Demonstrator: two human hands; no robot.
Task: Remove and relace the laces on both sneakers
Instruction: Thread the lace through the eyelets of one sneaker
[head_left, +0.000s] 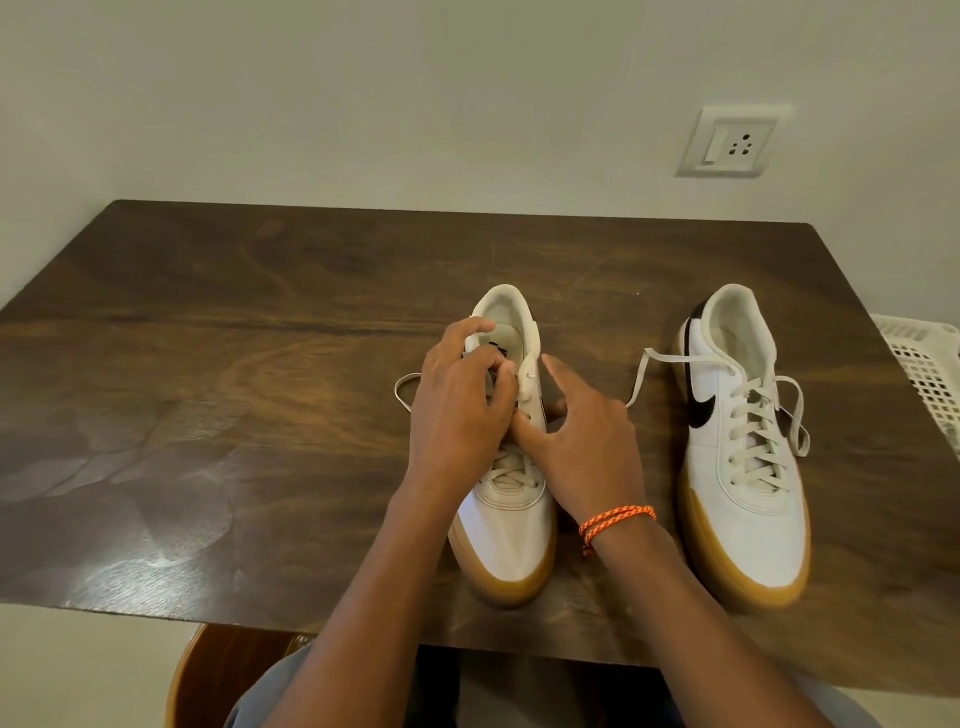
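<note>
Two white gum-soled sneakers on the brown desk (218, 332), toes toward the person. Centre sneaker (506, 530) sits at about 6 o'clock of the desk middle, second sneaker (748, 499) to its 3 o'clock, well apart. Second one fully laced, bow undone, loose lace ends (655, 364) trailing off toward 9 o'clock.

Left hand (460, 410) over the centre sneaker's throat, fingers curled and pinching its lace (402, 387) near the top eyelets; a loop of that lace hangs out at 9 o'clock of the hand. Right hand (584, 441) just beside the shoe at its 3 o'clock, fingers spread and relaxed, thumb touching the eyelet area, holding nothing.

Handling, judged: flat cotton lace, light, limp, not slippery, and it will snag in eyelets. Best taken near the eyelet crossing or by the stiff tip, pulled one row at a time. Shoe is light with a stiff sole and would slide on the glossy desk, so brace it at the side wall.

White plastic basket (924, 364) at far 3 o'clock, wall socket (727, 143) behind.
</note>
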